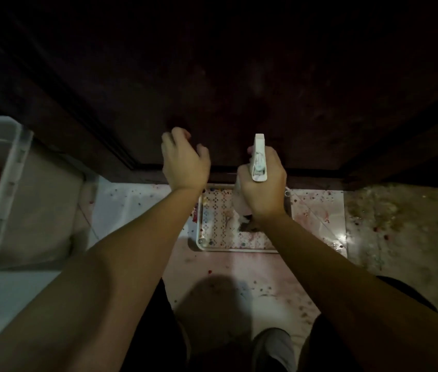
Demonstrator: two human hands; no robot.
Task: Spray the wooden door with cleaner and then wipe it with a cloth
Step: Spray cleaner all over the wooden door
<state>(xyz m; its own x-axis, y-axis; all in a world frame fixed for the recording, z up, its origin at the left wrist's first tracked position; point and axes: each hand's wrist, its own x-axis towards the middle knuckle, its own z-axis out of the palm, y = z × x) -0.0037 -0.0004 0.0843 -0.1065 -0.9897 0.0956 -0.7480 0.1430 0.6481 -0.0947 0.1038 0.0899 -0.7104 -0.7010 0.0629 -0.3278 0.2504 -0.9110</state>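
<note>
Person: forearms bare, no sleeves visible; dark shorts (158, 331) covered the legs; grey shoe (274, 347) was worn on one foot.

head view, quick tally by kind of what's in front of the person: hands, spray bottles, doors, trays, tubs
hands: 2, left and right
spray bottles: 1, the white spray bottle gripped by the right hand
doors: 1, the dark wooden door
trays: 1, the patterned tray on the floor
tubs: 1, the clear plastic tub
total: 6
</note>
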